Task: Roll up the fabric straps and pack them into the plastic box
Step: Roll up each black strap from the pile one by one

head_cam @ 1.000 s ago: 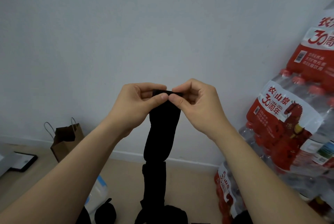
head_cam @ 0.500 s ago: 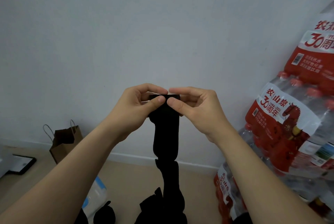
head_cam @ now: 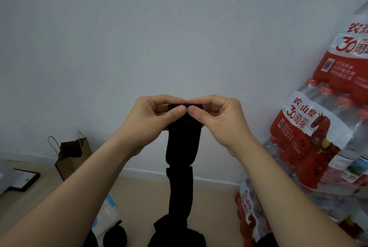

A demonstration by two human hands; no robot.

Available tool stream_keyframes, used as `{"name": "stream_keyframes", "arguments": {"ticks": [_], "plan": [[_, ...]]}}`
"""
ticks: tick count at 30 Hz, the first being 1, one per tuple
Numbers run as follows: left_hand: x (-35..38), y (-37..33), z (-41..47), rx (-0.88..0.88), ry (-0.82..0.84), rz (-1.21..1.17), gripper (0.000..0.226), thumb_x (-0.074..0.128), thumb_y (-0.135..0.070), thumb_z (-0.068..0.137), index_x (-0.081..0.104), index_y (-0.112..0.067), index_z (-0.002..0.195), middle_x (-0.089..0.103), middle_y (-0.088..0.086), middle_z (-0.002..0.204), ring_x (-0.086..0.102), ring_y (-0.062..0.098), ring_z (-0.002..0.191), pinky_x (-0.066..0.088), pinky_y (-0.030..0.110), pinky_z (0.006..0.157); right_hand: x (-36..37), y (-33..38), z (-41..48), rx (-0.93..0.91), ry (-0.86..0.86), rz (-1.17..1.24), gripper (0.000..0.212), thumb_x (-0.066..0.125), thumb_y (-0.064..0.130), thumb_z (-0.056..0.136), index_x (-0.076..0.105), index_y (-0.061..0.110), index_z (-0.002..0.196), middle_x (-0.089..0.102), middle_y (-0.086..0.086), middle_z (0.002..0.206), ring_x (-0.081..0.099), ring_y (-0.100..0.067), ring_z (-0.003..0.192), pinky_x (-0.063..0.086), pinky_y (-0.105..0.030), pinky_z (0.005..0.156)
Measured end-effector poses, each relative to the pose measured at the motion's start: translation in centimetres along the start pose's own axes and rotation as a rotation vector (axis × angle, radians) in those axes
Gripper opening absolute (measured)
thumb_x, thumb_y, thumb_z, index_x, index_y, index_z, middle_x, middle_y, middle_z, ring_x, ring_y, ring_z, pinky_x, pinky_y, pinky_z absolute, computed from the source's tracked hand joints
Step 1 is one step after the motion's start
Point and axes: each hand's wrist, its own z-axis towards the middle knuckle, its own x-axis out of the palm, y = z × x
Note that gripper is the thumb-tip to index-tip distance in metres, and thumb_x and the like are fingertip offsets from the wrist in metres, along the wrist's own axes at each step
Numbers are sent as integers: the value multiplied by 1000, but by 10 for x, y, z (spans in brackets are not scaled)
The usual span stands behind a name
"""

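Here, both hands are raised in front of a pale wall [head_cam: 179, 37], and the black fabric strap [head_cam: 182, 147] hangs between them. The left hand [head_cam: 153, 115] pinches the strap's top end between thumb and curled fingers, and the right hand [head_cam: 221, 119] pinches the same end from the other side. The two thumb tips nearly meet on the strap's near face. The top edge looks folded over into a narrow band, though how far it is rolled cannot be told. From the pinch the strap drops straight down, with a seam or step partway along, and ends in a crumpled black heap at the bottom edge of the view.

Left of the strap's lower end lies a small black roll [head_cam: 115, 235]. Beside that roll is a translucent plastic box [head_cam: 105, 215] with a blue part, half hidden behind the left forearm. Further left of the strap a brown paper bag [head_cam: 71, 155] stands against the wall. Right of the strap, packs of bottled water [head_cam: 318, 137] with red and white labels are stacked.
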Motion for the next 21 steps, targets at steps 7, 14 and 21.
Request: {"name": "stream_keyframes", "arguments": {"ticks": [7,14,21], "plan": [[1,2,1,-56,-29,105,15,68,-18,106,82,-24,108,83,6,107,81,23,101,62,26,79,-4,2,-1,91,67,-33,14,89,23,88,86,23,101,84,-5,94,82,-22,86,65,-31,73],[3,3,0,-130,32,92,21,64,-29,109,81,-17,112,83,10,107,81,27,103,65,34,82,-3,-2,-1,29,-3,-107,20,95,20,80,86,28,96,83,-4,87,82,-21,86,67,-32,81],[0,4,0,-57,17,63,16,72,-23,104,80,-21,118,82,9,112,80,27,106,65,33,87,-6,-1,0,48,-15,-45,14,90,17,85,86,24,96,84,-4,91,82,-21,88,64,-30,74]]}}
